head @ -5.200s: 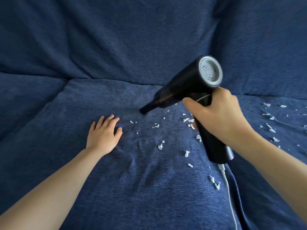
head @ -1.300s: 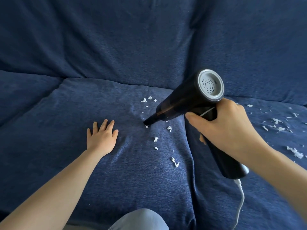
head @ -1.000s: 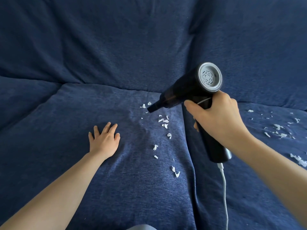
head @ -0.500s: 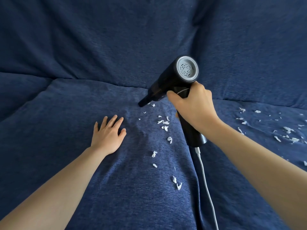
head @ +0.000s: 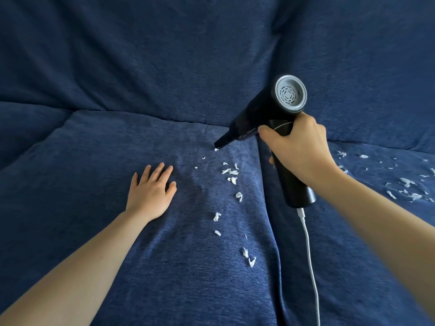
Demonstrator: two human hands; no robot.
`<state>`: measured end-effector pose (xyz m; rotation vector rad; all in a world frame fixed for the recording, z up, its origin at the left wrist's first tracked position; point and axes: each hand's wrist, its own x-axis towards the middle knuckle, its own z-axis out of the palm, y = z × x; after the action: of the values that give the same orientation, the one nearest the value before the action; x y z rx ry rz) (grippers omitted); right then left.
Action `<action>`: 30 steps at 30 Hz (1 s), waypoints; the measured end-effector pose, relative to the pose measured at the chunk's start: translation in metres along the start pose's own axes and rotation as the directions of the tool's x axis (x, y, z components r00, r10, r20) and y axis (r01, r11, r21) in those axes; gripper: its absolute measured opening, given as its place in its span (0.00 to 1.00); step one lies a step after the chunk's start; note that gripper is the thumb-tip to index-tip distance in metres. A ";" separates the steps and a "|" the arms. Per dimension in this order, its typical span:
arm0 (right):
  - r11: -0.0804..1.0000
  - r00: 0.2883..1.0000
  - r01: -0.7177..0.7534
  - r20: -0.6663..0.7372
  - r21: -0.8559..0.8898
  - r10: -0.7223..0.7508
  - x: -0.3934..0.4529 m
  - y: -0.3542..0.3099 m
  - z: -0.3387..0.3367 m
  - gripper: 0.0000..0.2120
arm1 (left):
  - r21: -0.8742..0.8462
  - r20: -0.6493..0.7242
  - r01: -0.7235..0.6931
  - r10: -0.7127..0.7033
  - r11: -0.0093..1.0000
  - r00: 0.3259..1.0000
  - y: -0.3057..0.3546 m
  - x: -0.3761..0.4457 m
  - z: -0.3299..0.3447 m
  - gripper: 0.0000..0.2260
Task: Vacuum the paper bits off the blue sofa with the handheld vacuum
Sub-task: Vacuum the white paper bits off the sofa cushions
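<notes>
My right hand [head: 299, 147] grips the handle of the black handheld vacuum [head: 263, 114], whose grey vented rear cap faces me. Its narrow nozzle points down-left, the tip just above a small white bit near the seat's back edge. Several white paper bits [head: 231, 175] trail down the left seat cushion of the blue sofa [head: 94, 149] beside the seam. More paper bits [head: 407, 184] lie on the right cushion. My left hand [head: 151, 189] rests flat on the left cushion, fingers apart, holding nothing.
A white cable [head: 309, 260] hangs from the vacuum's handle base down to the lower edge of the view. The seam between the two seat cushions [head: 266, 208] runs under the vacuum. The sofa's backrest [head: 188, 55] rises behind.
The vacuum and my right hand have shifted to the right in view, and the nozzle tip has come down to a bit at the top of the trail. My left hand stays flat on the cushion.
</notes>
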<state>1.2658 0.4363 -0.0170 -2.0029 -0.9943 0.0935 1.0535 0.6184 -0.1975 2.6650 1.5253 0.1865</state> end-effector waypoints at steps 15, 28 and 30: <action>0.999 0.996 0.054 0.077 -0.004 -0.054 -0.034 -0.015 -0.011 0.11 | -0.018 -0.005 -0.005 0.005 1.000 1.000 0.001 -0.006 -0.001 0.24; 0.998 0.993 0.066 0.098 0.003 -0.066 -0.061 -0.022 -0.023 0.12 | -0.027 -0.004 -0.003 0.002 1.000 1.000 0.001 -0.017 -0.001 0.25; 0.998 0.991 0.069 0.113 -0.003 -0.068 -0.066 -0.022 -0.025 0.11 | -0.031 -0.003 0.000 0.000 1.000 1.000 0.001 -0.018 -0.001 0.24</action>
<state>1.2184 0.3813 -0.0044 -1.9851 -1.1356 0.1674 1.0452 0.6019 -0.1973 2.6425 1.5100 0.2117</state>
